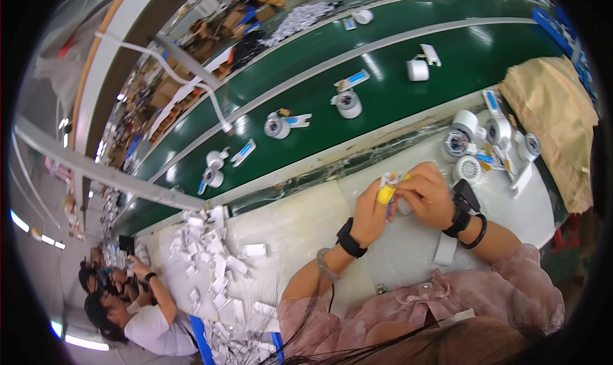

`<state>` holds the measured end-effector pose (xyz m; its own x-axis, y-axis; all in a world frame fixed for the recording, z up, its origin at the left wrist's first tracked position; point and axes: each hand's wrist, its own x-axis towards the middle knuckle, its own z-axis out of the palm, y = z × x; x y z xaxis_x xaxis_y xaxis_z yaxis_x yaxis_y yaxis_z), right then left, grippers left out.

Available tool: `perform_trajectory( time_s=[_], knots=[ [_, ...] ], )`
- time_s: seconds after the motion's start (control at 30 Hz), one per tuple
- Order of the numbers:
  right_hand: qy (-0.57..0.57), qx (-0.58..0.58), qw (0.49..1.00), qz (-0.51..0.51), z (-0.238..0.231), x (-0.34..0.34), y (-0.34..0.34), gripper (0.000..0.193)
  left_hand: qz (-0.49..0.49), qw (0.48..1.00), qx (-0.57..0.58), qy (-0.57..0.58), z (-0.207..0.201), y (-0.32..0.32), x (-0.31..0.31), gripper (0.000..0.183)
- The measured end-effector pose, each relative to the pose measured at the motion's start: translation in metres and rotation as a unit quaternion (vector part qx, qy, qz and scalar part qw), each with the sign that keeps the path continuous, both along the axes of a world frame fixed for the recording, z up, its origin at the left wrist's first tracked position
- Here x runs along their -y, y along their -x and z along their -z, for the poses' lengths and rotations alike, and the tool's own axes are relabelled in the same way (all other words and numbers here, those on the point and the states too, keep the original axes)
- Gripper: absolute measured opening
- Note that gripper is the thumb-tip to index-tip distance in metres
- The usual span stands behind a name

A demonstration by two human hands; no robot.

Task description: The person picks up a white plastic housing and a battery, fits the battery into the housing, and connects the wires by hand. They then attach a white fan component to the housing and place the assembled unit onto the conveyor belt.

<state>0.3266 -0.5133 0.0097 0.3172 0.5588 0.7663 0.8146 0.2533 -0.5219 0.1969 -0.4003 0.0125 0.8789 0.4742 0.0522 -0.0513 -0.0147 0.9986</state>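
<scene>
Over the white work surface, my left hand (368, 217) is closed round a small white part with a yellow piece (386, 194) on it. A bit of blue shows below the yellow, between my fingers. My right hand (424, 196) meets it from the right, its thumb and fingers pinched together at the part's edge; a yellow tip shows beside them. Just past the right hand lie several round white fan-like units (467, 169) with flat white pieces bearing blue strips. A white block (445, 249) rests below my right wrist.
A green conveyor belt (306, 151) runs beyond the table, carrying white cylindrical units and flat pieces. Small white plastic parts (220, 263) are heaped at left, above a blue-edged bin (202, 339). Brown paper (552, 122) lies at far right. Other people (150, 327) sit at lower left.
</scene>
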Motion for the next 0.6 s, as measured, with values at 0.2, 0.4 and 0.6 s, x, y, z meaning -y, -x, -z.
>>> perform_trajectory(
  time_s=[0.2,0.4,0.6],
  knots=[
    [0.057,0.001,0.998,0.006,0.0,-0.001,-0.004,0.03,-0.046,0.998,-0.029,0.015,-0.015,-0.008,-0.054,0.034],
    [0.089,0.038,0.995,-0.032,-0.003,-0.009,0.0,0.026,-0.303,0.939,0.008,-0.164,0.041,0.011,-0.232,0.037],
    [0.086,0.053,0.995,-0.024,-0.002,-0.008,0.001,0.019,-0.492,0.737,-0.216,-0.41,0.039,0.062,-0.366,0.034]
  ],
)
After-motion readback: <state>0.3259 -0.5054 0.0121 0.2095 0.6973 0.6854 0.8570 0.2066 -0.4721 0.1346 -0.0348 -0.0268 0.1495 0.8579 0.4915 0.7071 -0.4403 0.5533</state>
